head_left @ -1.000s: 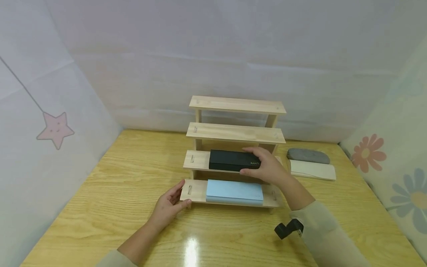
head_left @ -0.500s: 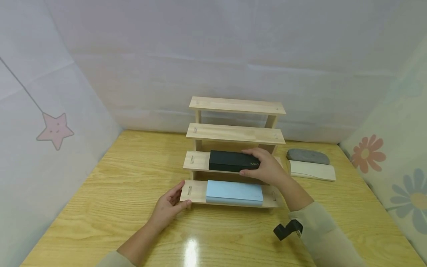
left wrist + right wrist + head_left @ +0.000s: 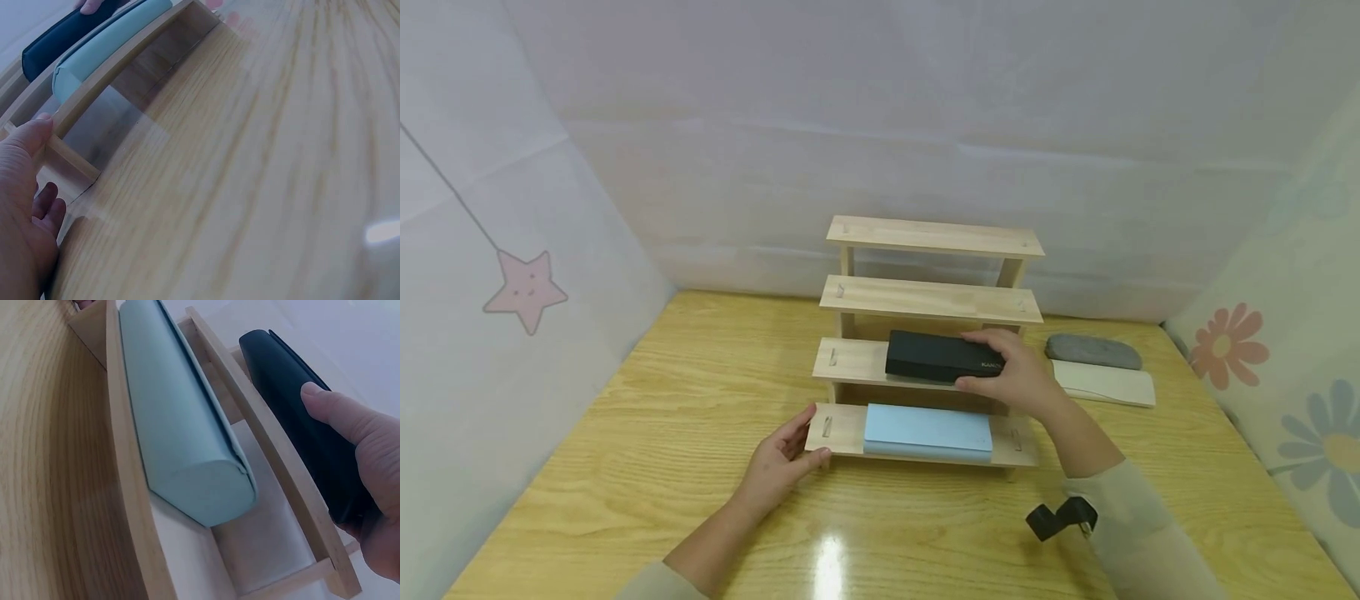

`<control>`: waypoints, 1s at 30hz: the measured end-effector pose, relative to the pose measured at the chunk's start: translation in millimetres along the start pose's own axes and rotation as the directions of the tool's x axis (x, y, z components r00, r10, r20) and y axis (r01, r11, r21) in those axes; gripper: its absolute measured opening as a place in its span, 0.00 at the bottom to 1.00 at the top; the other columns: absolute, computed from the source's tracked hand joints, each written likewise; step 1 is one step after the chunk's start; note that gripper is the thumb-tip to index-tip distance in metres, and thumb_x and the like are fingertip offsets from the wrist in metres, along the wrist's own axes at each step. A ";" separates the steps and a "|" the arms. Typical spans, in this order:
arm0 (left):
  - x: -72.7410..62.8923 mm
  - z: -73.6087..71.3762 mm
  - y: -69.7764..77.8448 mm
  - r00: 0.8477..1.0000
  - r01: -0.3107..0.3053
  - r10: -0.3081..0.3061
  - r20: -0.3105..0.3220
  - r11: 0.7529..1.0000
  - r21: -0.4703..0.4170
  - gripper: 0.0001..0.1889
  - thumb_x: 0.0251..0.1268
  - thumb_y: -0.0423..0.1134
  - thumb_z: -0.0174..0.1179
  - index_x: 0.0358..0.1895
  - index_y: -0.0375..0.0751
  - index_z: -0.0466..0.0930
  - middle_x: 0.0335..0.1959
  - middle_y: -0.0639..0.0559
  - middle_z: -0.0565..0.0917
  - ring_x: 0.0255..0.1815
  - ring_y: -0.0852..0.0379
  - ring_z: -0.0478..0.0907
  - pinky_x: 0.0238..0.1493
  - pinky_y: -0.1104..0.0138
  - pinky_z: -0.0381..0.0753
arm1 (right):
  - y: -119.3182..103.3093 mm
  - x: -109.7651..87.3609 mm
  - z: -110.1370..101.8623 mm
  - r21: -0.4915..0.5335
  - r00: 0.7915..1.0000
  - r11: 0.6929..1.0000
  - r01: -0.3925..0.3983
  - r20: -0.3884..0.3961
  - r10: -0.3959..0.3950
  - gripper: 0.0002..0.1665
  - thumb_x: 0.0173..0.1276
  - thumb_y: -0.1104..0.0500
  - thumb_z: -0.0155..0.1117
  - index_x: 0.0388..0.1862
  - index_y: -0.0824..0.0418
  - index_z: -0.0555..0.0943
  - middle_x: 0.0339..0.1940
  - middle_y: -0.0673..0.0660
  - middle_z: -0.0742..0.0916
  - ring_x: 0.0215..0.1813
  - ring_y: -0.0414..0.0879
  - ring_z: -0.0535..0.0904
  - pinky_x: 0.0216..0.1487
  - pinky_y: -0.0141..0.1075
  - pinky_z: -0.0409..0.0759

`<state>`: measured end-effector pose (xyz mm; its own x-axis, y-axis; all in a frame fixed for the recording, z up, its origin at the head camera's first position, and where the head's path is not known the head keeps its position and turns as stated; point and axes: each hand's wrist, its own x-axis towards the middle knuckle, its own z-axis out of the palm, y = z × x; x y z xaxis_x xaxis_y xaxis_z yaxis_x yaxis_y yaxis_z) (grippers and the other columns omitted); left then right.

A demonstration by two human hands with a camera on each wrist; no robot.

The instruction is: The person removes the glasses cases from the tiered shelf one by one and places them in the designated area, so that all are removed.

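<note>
Gripping the black case (image 3: pixel 942 357) by its right end with the right hand (image 3: pixel 1017 379), at the second-lowest shelf (image 3: pixel 848 359); holding the wooden rack (image 3: pixel 928 300) at lower left with the left hand (image 3: pixel 777 468). Could slip onto the light blue case (image 3: pixel 927 427) if tilted by this one-ended grip. Cannot see inside either closed case.

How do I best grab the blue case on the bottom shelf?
Probably pinch the blue case by its right end, front to back, coming from the right: it's long and narrow, lying lengthwise, with bare bottom shelf past that end.
</note>
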<state>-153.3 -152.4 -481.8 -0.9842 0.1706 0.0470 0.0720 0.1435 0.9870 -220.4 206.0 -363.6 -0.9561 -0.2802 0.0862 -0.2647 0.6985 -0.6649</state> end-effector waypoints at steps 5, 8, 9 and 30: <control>1.2 -0.3 -1.5 1.000 -0.003 0.003 -0.001 1.000 -0.004 0.39 0.60 0.34 0.68 0.74 0.35 0.61 0.73 0.38 0.65 0.73 0.41 0.65 0.66 0.68 0.71 | 3.7 -7.3 -9.9 0.001 1.000 1.000 -0.006 -0.016 0.006 0.47 0.54 0.36 0.74 0.71 0.46 0.70 0.75 0.57 0.69 0.74 0.62 0.63 0.68 0.65 0.65; 1.4 -0.6 -2.2 1.000 -0.009 0.009 0.000 1.000 -0.001 0.39 0.60 0.34 0.68 0.74 0.35 0.60 0.73 0.38 0.65 0.73 0.41 0.64 0.66 0.68 0.71 | 5.0 -13.0 -15.7 -0.006 1.000 1.000 -0.010 -0.022 0.010 0.48 0.54 0.36 0.74 0.72 0.47 0.69 0.74 0.57 0.70 0.73 0.62 0.64 0.67 0.65 0.67; 1.3 -0.6 -2.3 1.000 -0.010 0.010 0.000 1.000 0.001 0.39 0.60 0.34 0.68 0.74 0.35 0.60 0.73 0.38 0.65 0.73 0.41 0.64 0.66 0.68 0.71 | 6.0 -14.9 -17.7 -0.010 1.000 1.000 -0.017 -0.025 0.017 0.48 0.54 0.36 0.74 0.72 0.47 0.69 0.75 0.58 0.69 0.74 0.63 0.63 0.67 0.66 0.66; 0.5 -0.9 -2.8 1.000 -0.013 0.013 -0.011 1.000 0.025 0.39 0.60 0.36 0.69 0.74 0.35 0.61 0.73 0.39 0.65 0.73 0.41 0.64 0.67 0.68 0.72 | 25.7 -48.7 -49.9 -0.084 0.991 0.996 -0.024 -0.135 0.012 0.45 0.57 0.43 0.75 0.72 0.54 0.69 0.73 0.64 0.71 0.72 0.67 0.64 0.64 0.67 0.66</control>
<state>-154.1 -153.5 -484.4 -0.9850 0.1614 0.0616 0.0886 0.1660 0.9821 -186.9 270.5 -347.9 -0.9675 -0.1804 0.1775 -0.2517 0.7579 -0.6019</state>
